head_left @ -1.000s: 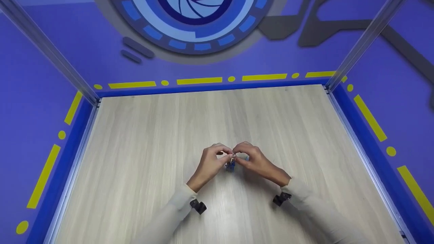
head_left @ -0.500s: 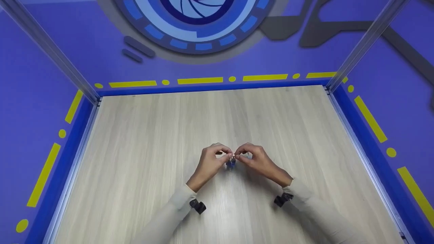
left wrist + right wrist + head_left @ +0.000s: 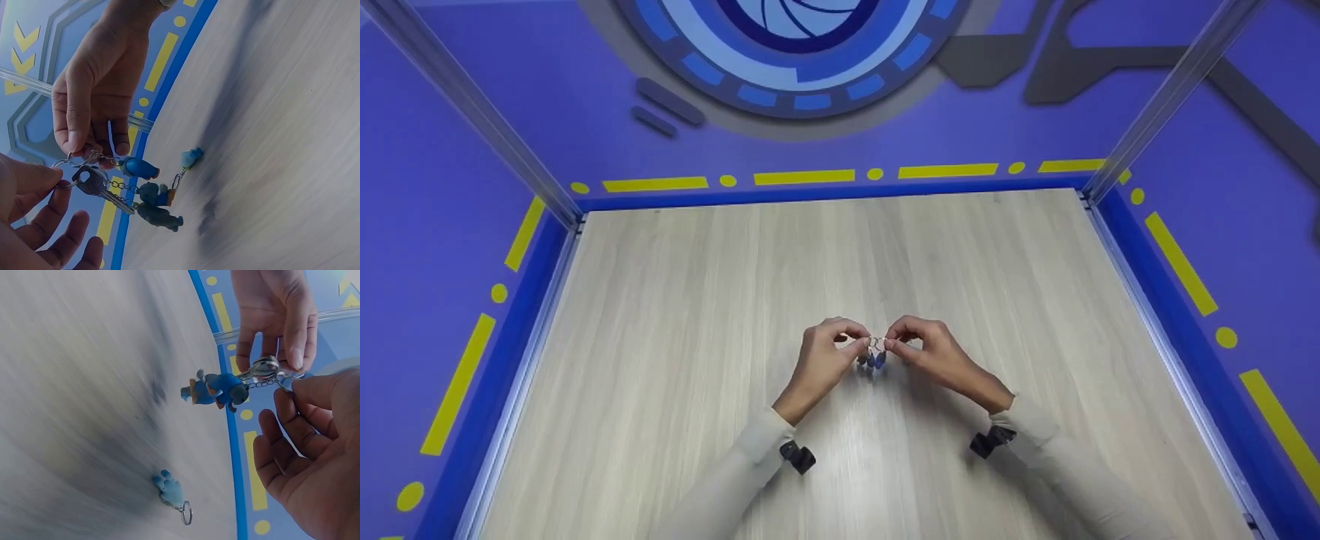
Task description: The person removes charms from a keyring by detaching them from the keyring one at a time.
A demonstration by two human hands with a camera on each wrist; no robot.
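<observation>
My left hand (image 3: 823, 358) pinches a metal key ring between thumb and forefinger. From the ring area hang a silver key (image 3: 93, 184) and several small figurine keychains on chains: a bright blue one (image 3: 139, 167), a blue one with an orange part (image 3: 154, 194) and a dark one (image 3: 160, 216). Facing it, my right hand (image 3: 939, 361) pinches a ring (image 3: 285, 386) at fingertip level. The rings and chains overlap between the hands, so which figurine hangs from which ring is hard to tell. Everything held is off the table.
A pale blue figurine keychain (image 3: 171, 490) with its own metal ring lies on the wooden table (image 3: 697, 300), apart from the hands. Blue walls (image 3: 840, 150) with yellow marks and metal edge rails enclose the back and sides.
My right hand has drawn slightly to the right, widening the gap between the fingertips. The hanging figurines now spread apart and show more clearly. My left hand stays nearly still.
</observation>
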